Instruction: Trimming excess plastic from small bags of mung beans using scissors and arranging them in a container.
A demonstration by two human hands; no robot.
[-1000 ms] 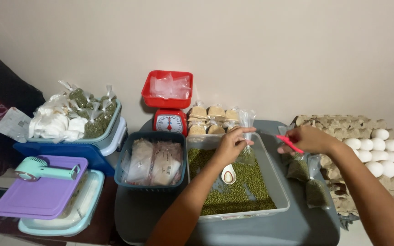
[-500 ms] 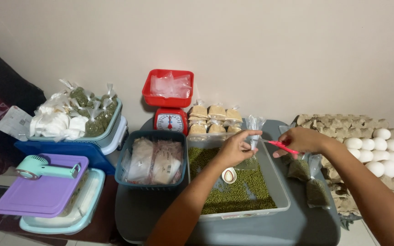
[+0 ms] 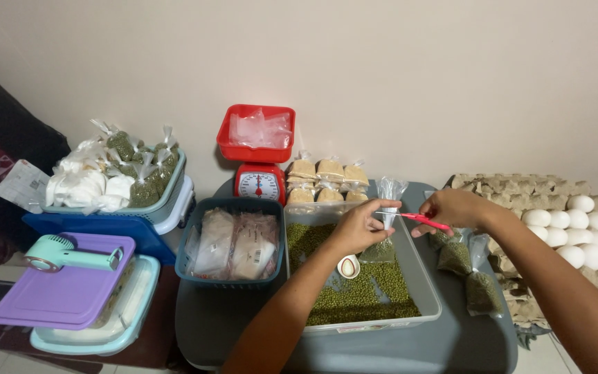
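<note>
Left hand [image 3: 356,227] pinches the neck of a clear bean bag [image 3: 384,232] over the grey tub [image 3: 423,277] of green beans; at three o'clock, right hand [image 3: 451,208] grips red scissors [image 3: 418,219], blades touching the bag's neck.

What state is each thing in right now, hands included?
left hand: pinching small bag's neck
small bag: part filled with green beans, top twisted, held upright over tub
right hand: holding red scissors
red scissors: tips at bag neck
clear tub: open, beans and a scoop inside
scale tray: holds empty bags
egg tray: filled with white eggs
</note>
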